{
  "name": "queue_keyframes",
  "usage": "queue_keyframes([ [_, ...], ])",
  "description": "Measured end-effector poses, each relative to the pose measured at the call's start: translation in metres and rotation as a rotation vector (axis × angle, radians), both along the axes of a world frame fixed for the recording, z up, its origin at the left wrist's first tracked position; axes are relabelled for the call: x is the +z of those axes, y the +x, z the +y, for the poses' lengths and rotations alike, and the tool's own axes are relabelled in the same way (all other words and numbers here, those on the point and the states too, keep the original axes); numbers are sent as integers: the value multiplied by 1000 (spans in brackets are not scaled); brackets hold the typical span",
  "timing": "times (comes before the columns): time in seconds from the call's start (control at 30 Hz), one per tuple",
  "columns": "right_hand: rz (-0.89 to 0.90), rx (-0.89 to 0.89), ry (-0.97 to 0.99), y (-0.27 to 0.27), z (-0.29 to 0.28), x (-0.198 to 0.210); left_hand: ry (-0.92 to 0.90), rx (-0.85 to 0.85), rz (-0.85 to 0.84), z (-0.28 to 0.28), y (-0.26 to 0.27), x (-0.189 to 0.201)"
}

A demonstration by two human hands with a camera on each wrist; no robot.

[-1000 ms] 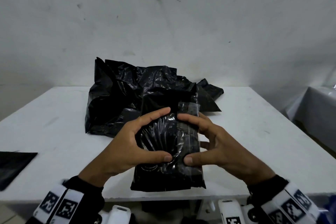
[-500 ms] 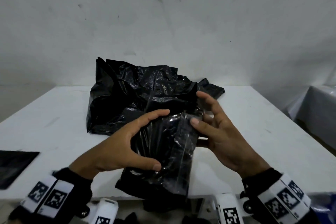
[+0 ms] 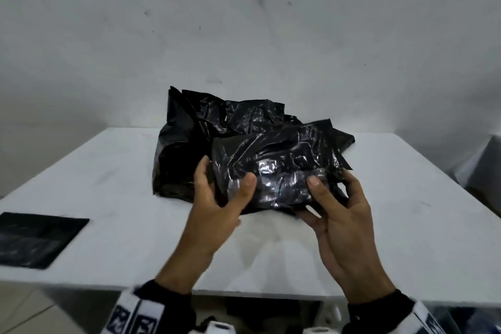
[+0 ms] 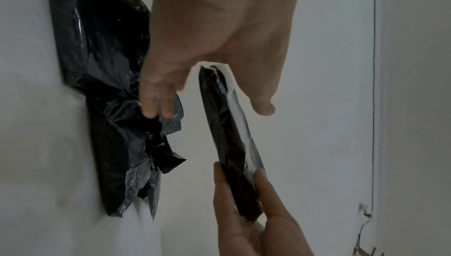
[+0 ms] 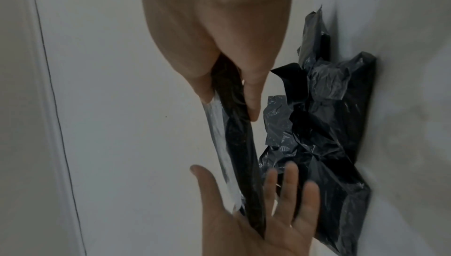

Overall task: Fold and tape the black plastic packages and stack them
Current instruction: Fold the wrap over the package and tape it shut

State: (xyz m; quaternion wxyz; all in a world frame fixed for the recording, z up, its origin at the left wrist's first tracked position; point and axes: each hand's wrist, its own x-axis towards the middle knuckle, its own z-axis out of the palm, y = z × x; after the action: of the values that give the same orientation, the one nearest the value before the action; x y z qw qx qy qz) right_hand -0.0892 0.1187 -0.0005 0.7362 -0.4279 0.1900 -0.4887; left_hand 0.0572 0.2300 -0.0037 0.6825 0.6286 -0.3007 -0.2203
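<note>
I hold a folded black plastic package [image 3: 276, 168] crosswise, lifted above the white table [image 3: 406, 211]. A shiny strip of clear tape [image 3: 267, 171] runs across its front. My right hand [image 3: 333, 198] pinches the right end between thumb and fingers, as the right wrist view shows on the package [image 5: 239, 144]. My left hand [image 3: 214, 203] is spread, with its fingers [image 5: 290, 179] straight. The left end of the package [image 4: 227, 144] sits between its thumb and forefinger. Behind lies a crumpled pile of black bags [image 3: 195, 138].
A flat black package [image 3: 38, 238] lies near the table's front left corner. The pile of black bags [image 4: 102, 67] takes up the middle back of the table. A grey covered surface [image 3: 488, 160] stands off to the right. The table's front edge is close to my wrists.
The package was lying lengthwise on the table under both hands. It has been lifted and turned sideways, and my left hand has spread open around its left end.
</note>
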Motion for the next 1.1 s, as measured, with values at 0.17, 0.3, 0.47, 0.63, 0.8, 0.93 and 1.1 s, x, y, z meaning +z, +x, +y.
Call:
queue_keyframes([
  [0.17,-27,8,37,0,9,-5,-140,35,45,-3,-4,0],
  [0.3,-39,16,101,0,11,-12,-169,24,55,-2,-1,-4],
  [0.47,-23,23,142,3,14,-16,-203,15,54,-1,1,-9],
  [0.63,229,-84,-100,4,14,-16,-141,74,7,4,6,-13],
  [0.8,421,-138,-417,6,17,-21,-115,61,52,8,12,-17],
  [0.93,362,-88,-361,11,23,-27,-108,60,111,13,18,-24],
  [1.1,383,-96,-370,16,30,-30,-72,58,86,20,23,-25],
])
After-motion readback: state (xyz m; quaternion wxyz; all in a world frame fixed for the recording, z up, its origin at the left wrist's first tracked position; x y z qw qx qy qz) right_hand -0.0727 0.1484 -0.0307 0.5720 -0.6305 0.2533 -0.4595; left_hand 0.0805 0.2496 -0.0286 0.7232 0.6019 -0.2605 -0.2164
